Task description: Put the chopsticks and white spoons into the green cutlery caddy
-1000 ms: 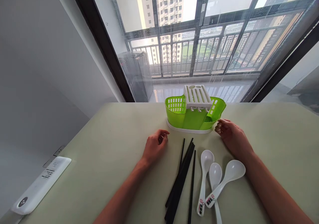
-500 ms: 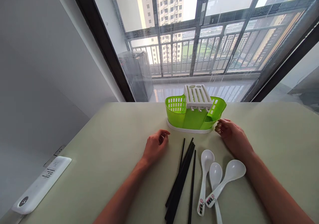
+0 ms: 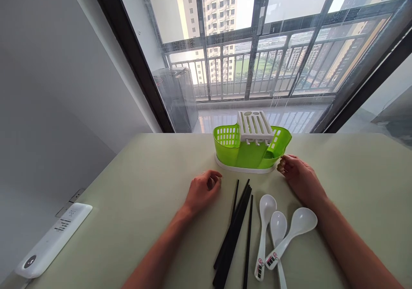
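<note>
My left hand (image 3: 203, 190) rests on the table with its fingers loosely bent and nothing between them. Just to its right lies a bunch of black chopsticks (image 3: 236, 233), with one chopstick (image 3: 249, 239) apart from the others. My right hand (image 3: 298, 177) lies beside the right end of a green plastic utensil holder (image 3: 251, 154); its fingers are half curled and empty, and I cannot tell whether they touch the holder. Between my forearms are three white spoons, a left spoon (image 3: 268, 203), a middle spoon (image 3: 278, 224) and a right spoon (image 3: 304, 220), the last crossing over the middle one's handle.
The holder has a white slotted top (image 3: 255, 126) with small hooks and a white base. It stands near the far edge of the pale table (image 3: 154, 177), before a large window (image 3: 254, 57). A long white device (image 3: 54, 239) lies at the left edge.
My left hand has shifted slightly to the right, and its fingers reach a little farther. The right hand, holder, chopsticks and spoons keep their places; the view has tilted slightly.
</note>
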Motion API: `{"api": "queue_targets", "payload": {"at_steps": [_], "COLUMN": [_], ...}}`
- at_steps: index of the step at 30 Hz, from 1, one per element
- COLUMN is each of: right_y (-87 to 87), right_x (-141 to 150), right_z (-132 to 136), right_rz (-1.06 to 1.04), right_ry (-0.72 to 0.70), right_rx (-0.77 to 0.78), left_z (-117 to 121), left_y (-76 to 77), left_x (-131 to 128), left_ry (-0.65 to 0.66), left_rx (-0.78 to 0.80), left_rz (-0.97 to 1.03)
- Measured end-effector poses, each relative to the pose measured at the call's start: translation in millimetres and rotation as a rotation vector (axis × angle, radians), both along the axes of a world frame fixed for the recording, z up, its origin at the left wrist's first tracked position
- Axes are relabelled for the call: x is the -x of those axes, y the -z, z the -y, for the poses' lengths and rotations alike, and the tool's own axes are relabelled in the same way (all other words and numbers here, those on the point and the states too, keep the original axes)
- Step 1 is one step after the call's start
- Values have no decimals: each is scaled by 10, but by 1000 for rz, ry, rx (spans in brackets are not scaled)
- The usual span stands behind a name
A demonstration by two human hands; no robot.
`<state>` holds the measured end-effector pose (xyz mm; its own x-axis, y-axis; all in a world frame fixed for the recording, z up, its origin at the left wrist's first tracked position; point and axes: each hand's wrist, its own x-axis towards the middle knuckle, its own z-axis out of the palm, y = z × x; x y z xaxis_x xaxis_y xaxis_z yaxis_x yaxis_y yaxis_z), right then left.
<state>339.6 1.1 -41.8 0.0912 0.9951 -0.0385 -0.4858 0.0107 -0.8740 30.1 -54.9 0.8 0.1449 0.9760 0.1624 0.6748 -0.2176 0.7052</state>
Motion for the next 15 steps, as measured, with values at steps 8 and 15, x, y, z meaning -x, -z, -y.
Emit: {"api": "queue_targets", "payload": {"at_steps": [8,15], "right_y": [-27,-36], "right_x": [9,16], "right_z": [11,13], "right_rz": [-4,-13], "right_ry": [-21,-12], "right_rx": [-6,0], "left_z": [94,92], "left_y": [-83,-65], "left_x": [-18,-15], "left_ry": [359,423], "left_rx": [-99,-139], "left_rz": [-136,-198]}}
